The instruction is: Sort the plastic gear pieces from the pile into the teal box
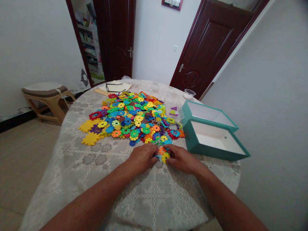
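Observation:
A big pile of coloured plastic snowflake discs covers the middle of the round table. Just in front of it both my hands meet. My left hand is closed, pinching a blue disc. My right hand is closed too, its fingers holding a yellow disc joined with an orange disc. The pieces touch between my fingertips, low over the lace tablecloth.
A teal box and its teal lid stand open at the right, close to my right hand. Farther back lie a notebook with glasses and a small clear cup. A wooden stool stands at the left wall.

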A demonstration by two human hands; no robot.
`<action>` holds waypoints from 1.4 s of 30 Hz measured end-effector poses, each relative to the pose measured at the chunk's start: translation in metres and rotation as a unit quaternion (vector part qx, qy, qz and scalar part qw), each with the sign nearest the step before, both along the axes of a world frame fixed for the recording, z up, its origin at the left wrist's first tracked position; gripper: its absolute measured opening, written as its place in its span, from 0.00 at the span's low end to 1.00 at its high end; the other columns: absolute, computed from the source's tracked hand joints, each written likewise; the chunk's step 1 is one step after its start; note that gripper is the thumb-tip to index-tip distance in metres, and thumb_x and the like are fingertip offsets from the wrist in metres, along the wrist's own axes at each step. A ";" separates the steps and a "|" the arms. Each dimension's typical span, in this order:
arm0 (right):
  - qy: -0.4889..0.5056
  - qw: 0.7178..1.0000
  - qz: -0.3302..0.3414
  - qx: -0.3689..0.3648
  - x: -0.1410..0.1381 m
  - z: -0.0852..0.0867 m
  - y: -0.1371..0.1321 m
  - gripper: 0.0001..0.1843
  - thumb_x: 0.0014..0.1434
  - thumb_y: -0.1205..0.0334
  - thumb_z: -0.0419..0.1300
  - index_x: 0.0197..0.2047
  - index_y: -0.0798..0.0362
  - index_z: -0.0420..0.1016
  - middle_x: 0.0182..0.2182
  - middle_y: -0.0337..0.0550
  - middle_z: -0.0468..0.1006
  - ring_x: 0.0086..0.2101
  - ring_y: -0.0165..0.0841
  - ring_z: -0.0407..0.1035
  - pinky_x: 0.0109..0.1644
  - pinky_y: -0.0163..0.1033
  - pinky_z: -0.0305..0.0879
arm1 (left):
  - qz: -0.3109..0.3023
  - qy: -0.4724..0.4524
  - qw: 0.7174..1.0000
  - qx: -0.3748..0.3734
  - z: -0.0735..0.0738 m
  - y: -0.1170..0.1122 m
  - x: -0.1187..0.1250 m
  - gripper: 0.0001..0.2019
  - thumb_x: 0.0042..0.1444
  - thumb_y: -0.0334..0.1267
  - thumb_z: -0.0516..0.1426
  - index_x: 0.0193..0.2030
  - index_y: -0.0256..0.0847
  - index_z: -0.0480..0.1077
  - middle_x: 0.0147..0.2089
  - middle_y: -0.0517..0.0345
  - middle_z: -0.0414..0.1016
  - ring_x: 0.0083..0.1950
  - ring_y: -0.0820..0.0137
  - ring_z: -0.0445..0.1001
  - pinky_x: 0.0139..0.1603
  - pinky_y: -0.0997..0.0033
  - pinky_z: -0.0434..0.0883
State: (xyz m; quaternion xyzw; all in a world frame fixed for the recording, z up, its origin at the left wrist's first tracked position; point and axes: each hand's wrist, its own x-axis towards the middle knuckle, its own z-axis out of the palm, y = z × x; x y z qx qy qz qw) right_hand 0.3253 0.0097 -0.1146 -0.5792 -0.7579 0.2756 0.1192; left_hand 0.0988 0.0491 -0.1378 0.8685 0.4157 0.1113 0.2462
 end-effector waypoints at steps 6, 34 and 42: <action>-0.043 0.997 0.058 0.017 -0.004 0.001 0.011 0.31 0.59 0.62 0.63 0.66 0.51 0.70 0.59 0.53 0.76 0.57 0.46 0.69 0.62 0.49 0.63 | -0.012 -0.004 0.999 -0.036 0.007 -0.004 -0.012 0.04 0.59 0.39 0.60 0.40 0.45 0.71 0.41 0.59 0.78 0.43 0.65 0.74 0.39 0.70 0.63; 0.041 0.993 0.102 0.037 -0.011 -0.005 0.000 0.21 0.59 0.69 0.63 0.55 0.47 0.74 0.51 0.44 0.81 0.50 0.41 0.73 0.56 0.43 0.65 | 0.012 0.003 0.999 -0.035 0.002 -0.003 0.000 0.09 0.56 0.39 0.61 0.45 0.47 0.71 0.40 0.60 0.79 0.41 0.64 0.76 0.36 0.70 0.62; 0.091 0.982 0.122 0.108 -0.020 -0.017 0.002 0.19 0.65 0.62 0.65 0.58 0.48 0.74 0.50 0.45 0.81 0.50 0.38 0.74 0.55 0.41 0.66 | 0.046 -0.182 0.967 -0.172 -0.013 0.007 -0.002 0.10 0.55 0.38 0.61 0.37 0.45 0.62 0.29 0.67 0.72 0.31 0.71 0.74 0.30 0.73 0.63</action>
